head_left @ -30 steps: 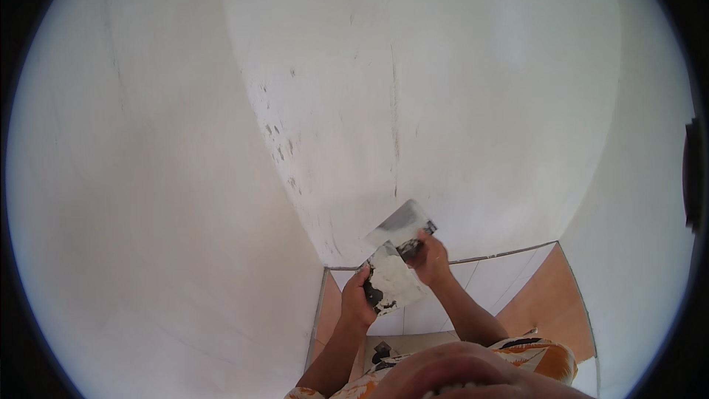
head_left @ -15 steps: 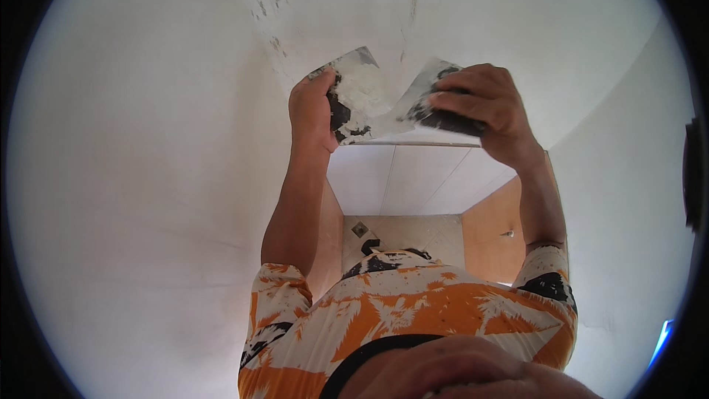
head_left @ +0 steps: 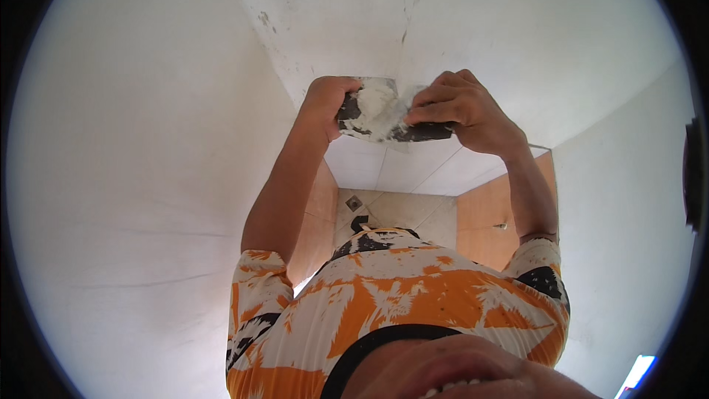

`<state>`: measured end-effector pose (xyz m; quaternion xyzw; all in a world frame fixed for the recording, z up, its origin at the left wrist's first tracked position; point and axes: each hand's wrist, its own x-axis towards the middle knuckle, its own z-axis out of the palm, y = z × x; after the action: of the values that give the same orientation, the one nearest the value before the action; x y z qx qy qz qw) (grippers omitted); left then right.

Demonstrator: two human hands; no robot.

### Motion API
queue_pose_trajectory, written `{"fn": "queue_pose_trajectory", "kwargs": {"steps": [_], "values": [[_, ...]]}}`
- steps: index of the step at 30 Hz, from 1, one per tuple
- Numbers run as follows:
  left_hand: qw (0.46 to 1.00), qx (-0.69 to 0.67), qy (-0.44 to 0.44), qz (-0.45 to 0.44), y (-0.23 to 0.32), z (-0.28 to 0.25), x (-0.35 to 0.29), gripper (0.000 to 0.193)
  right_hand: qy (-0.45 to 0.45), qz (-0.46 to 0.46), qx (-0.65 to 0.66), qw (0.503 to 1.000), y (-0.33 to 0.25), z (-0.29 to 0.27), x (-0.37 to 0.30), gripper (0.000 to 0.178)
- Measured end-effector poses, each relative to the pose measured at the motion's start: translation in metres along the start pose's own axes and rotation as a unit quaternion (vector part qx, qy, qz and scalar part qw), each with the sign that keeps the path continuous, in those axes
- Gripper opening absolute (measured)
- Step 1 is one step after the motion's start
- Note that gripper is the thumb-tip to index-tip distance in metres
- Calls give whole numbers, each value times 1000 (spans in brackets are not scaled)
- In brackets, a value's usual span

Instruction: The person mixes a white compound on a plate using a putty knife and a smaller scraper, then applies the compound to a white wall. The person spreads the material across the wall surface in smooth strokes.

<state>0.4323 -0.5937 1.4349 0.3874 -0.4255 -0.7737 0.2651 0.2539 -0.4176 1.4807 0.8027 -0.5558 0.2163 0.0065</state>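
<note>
Out in front of me, my left hand [head_left: 325, 107] is closed around a wide putty knife [head_left: 348, 109], its thumb over the dark edge. A lump of off-white putty [head_left: 375, 107] lies on its face. My right hand [head_left: 469, 111] grips a second putty knife [head_left: 428, 133] by its dark, putty-smeared back. That knife's blade overlaps the putty on the left one, and the two tools meet or nearly meet. Where exactly the blades touch is hidden by putty and fingers.
A white surface [head_left: 487, 22] with grey streaks and dark patches spreads beyond my hands. Another pale wall [head_left: 148, 162] stands at the left. Below are white panels [head_left: 413, 166], wood-coloured panels [head_left: 491, 210] and a tiled floor with a small square drain [head_left: 354, 203].
The two putty knives have come together; the right one has moved left onto the putty. My left hand has shifted slightly right and down, and the view has tilted a little.
</note>
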Motion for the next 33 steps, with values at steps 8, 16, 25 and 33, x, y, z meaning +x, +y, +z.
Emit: {"fn": "queue_pose_trajectory", "kwargs": {"steps": [8,16,25,33], "values": [[994,-26,9,109,29,-17,2,31,278,218,706,614,-3,-14,-63,53],[912,-136,-202,330,11,-18,61,30,513,-30,265,816,-79,-211,33,37],[888,-197,-207,361,-2,-10,83,18,535,-87,-608,580,-152,-488,233,23],[895,-230,-197,326,0,-12,63,13,409,34,-704,579,-109,-466,289,47]]}}
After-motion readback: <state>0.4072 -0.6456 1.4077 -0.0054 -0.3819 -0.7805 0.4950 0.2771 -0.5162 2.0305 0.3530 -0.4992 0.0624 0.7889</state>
